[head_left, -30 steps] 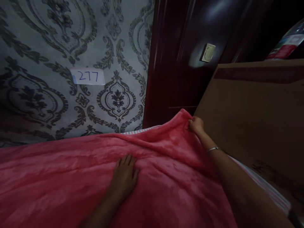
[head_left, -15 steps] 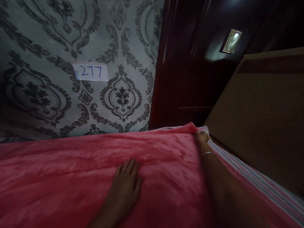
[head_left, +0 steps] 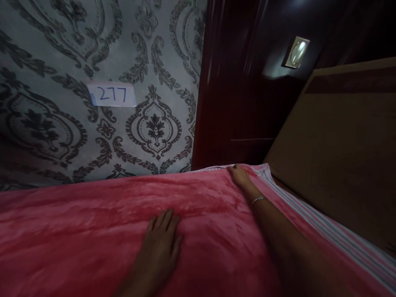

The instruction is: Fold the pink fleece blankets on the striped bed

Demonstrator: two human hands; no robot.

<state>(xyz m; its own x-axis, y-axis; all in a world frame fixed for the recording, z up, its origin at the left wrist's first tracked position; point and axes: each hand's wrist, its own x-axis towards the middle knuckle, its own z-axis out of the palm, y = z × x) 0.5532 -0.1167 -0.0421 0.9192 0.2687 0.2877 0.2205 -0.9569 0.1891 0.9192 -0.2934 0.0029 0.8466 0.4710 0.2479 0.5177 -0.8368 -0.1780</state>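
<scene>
A plush red-pink blanket (head_left: 198, 202) is spread over a flat surface, with soft creases across it. My left hand (head_left: 161, 243) lies palm down on its middle, fingers apart, gripping nothing. My right hand (head_left: 241, 177), with a thin bracelet (head_left: 258, 199) at the wrist, rests on the blanket's far edge near the right corner. Its fingers stretch to the edge and the tips are partly hidden. A striped pink, grey and white cloth (head_left: 321, 225) shows along the right side and at the far corner.
Behind the blanket stands a patterned grey wall (head_left: 173, 62) bearing a paper label (head_left: 113, 94) marked 277. To its right are a dark red wooden door (head_left: 235, 103) with a metal plate (head_left: 297, 52) and a large brown cardboard panel (head_left: 343, 140) leaning close to the bed's right edge.
My right hand has let go of the blanket's corner and moved left along the far edge. The raised corner now lies flatter. My left hand stays nearly in place.
</scene>
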